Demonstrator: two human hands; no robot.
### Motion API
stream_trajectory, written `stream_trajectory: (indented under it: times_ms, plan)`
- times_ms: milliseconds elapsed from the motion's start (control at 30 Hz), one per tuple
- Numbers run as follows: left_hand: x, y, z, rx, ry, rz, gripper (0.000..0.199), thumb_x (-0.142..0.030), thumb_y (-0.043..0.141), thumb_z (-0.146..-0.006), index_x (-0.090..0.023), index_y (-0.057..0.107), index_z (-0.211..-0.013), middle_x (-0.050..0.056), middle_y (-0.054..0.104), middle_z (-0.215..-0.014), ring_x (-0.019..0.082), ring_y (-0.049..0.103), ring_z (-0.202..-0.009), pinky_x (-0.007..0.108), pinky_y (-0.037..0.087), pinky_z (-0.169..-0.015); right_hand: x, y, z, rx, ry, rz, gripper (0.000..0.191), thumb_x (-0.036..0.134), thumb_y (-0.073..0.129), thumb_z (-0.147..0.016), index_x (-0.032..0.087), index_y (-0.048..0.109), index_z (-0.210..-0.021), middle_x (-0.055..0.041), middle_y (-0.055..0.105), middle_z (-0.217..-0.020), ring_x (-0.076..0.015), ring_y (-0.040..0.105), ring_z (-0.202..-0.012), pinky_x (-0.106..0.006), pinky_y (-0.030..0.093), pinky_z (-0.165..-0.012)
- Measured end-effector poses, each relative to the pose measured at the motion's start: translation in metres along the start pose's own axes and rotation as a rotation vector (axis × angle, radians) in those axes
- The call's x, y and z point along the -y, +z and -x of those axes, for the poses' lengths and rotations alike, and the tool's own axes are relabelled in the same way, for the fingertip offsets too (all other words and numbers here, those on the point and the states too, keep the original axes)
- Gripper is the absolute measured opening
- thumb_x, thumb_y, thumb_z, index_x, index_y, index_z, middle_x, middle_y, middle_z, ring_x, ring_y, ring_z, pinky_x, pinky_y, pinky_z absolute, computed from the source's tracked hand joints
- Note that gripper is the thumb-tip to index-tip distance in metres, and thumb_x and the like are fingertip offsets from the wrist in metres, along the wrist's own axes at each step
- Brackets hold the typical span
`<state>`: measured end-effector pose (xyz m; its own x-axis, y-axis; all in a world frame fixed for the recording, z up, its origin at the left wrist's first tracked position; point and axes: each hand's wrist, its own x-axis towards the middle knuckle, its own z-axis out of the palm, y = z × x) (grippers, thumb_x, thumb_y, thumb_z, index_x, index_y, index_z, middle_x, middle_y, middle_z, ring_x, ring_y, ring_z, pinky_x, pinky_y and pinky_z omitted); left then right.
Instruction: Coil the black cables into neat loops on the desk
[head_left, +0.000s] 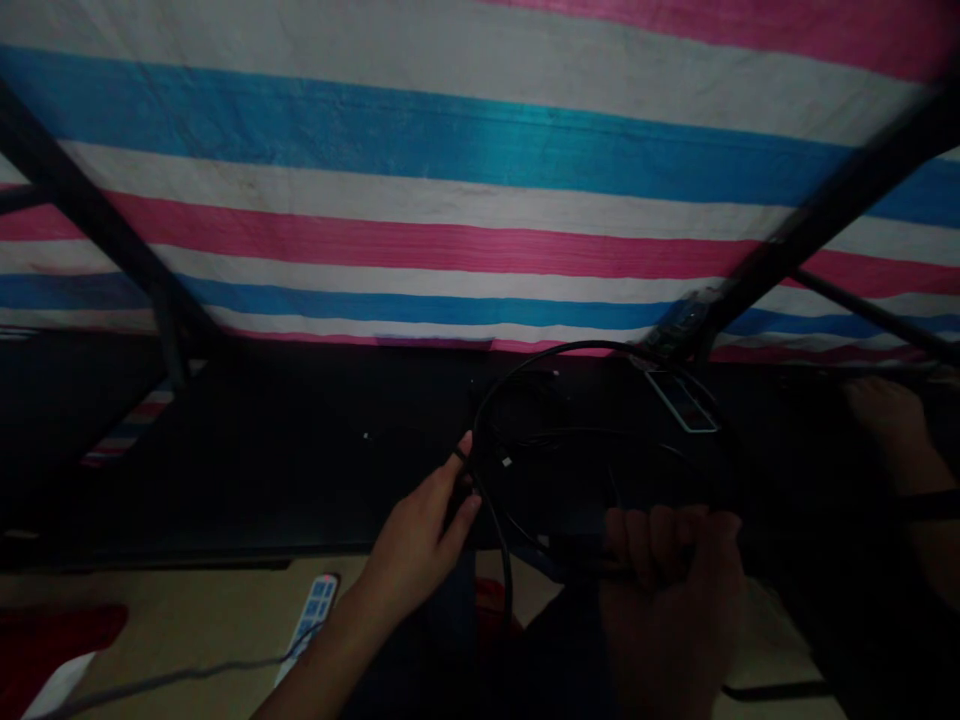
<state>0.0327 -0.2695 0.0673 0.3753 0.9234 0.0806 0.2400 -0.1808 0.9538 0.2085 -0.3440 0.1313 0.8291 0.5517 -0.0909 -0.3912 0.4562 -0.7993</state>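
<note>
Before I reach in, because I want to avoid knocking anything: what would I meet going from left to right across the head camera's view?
Red item, power strip, left hand, small pale plug, right hand, another person's hand.

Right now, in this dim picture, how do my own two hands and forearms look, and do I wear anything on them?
Your left hand is ungloved, and its forearm shows no sleeve, watch or bracelet. Your right hand is also ungloved, but shadow and blur hide whether it has a ring or small markings.
</note>
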Motion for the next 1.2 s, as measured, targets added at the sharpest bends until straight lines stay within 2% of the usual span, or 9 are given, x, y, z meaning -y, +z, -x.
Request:
stream_trajectory:
  times_ms: [267, 400, 533, 700, 800, 900, 1033, 1100, 1200]
  plan:
    - [-0.021, -0.026, -0.012, -0.217, -0.197, 0.730, 0.049, -0.027, 0.068, -0.083, -0.023, 0.060, -0.132, 0.009, 0.070, -0.107, 0.004, 0.045, -0.045, 0.020, 0.041, -0.042, -0.014, -0.015, -0.003, 0.039, -0.005, 0.062, 0.056, 0.043, 0.071, -0.085, 0.019, 0.031, -0.055, 0.0092, 0.027, -0.047, -0.0053, 0.022, -0.042, -0.024, 0.025, -0.040]
    - [-0.034, -0.040, -0.015, -0.235, -0.198, 0.839, 0.064, -0.019, 0.070, -0.081, -0.033, 0.049, -0.140, 0.000, 0.068, -0.087, -0.002, 0.024, -0.036, 0.012, 0.024, -0.035, -0.019, -0.021, -0.004, 0.016, 0.028, 0.097, 0.053, 0.041, 0.077, -0.080, 0.019, 0.035, -0.057, 0.0097, 0.029, -0.048, -0.0048, 0.025, -0.042, -0.023, 0.027, -0.040]
    - [-0.036, -0.023, -0.011, -0.245, -0.177, 0.871, 0.062, -0.021, 0.066, -0.086, -0.039, 0.042, -0.140, -0.003, 0.065, -0.081, 0.000, 0.026, -0.037, 0.013, 0.025, -0.038, -0.027, -0.018, 0.001, 0.018, 0.065, 0.135, 0.054, 0.044, 0.073, -0.083, 0.020, 0.033, -0.057, 0.0103, 0.027, -0.048, -0.0048, 0.023, -0.041, -0.022, 0.027, -0.040]
    - [-0.028, 0.025, 0.002, -0.484, -0.161, 0.855, 0.044, -0.026, 0.067, -0.087, -0.035, 0.046, -0.125, 0.000, 0.064, -0.108, 0.010, 0.063, -0.082, 0.020, 0.050, -0.072, -0.045, -0.015, 0.018, -0.053, 0.246, 0.138, 0.044, 0.057, 0.072, -0.079, 0.021, 0.047, -0.070, 0.0096, 0.038, -0.053, -0.0062, 0.035, -0.043, -0.022, 0.043, -0.047]
    - [-0.024, 0.040, 0.007, -0.611, -0.156, 0.677, 0.039, -0.032, 0.060, -0.093, -0.035, 0.042, -0.127, 0.003, 0.054, -0.136, 0.016, 0.057, -0.119, 0.025, 0.048, -0.093, -0.053, -0.016, 0.025, -0.033, 0.301, 0.139, 0.046, 0.060, 0.077, -0.071, 0.023, 0.058, -0.090, 0.0088, 0.044, -0.059, -0.0080, 0.045, -0.048, -0.023, 0.047, -0.051]
    - [-0.026, 0.042, 0.007, -0.650, -0.133, 0.575, 0.036, -0.035, 0.052, -0.097, -0.036, 0.038, -0.129, 0.004, 0.043, -0.149, 0.019, 0.050, -0.132, 0.029, 0.048, -0.096, -0.058, -0.015, 0.029, 0.054, 0.365, 0.172, 0.049, 0.048, 0.085, -0.067, 0.024, 0.061, -0.103, 0.0094, 0.046, -0.061, -0.0063, 0.043, -0.046, -0.019, 0.039, -0.045]
    - [-0.037, 0.039, 0.003, -0.526, -0.197, 0.800, 0.038, -0.037, 0.055, -0.095, -0.037, 0.034, -0.127, 0.004, 0.064, -0.124, 0.014, 0.068, -0.087, 0.026, 0.054, -0.073, -0.067, -0.014, 0.031, 0.107, 0.454, 0.146, 0.045, 0.039, 0.088, -0.067, 0.021, 0.060, -0.097, 0.0080, 0.052, -0.066, -0.0040, 0.042, -0.047, -0.015, 0.033, -0.042]
    - [-0.041, 0.036, 0.000, -0.471, -0.241, 0.873, 0.043, -0.036, 0.062, -0.091, -0.035, 0.035, -0.125, -0.001, 0.070, -0.095, 0.011, 0.062, -0.063, 0.020, 0.047, -0.055, -0.073, -0.015, 0.030, 0.128, 0.507, 0.108, 0.040, 0.042, 0.086, -0.070, 0.019, 0.060, -0.090, 0.0082, 0.049, -0.063, -0.0043, 0.042, -0.048, -0.015, 0.032, -0.043]
    - [-0.041, 0.030, -0.005, -0.351, -0.311, 0.967, 0.039, -0.037, 0.067, -0.087, -0.030, 0.044, -0.117, -0.010, 0.053, -0.061, 0.004, 0.036, -0.039, 0.014, 0.026, -0.039, -0.078, -0.018, 0.024, 0.157, 0.529, 0.086, 0.036, 0.038, 0.086, -0.070, 0.018, 0.061, -0.087, 0.0071, 0.051, -0.064, -0.0059, 0.048, -0.053, -0.018, 0.042, -0.050]
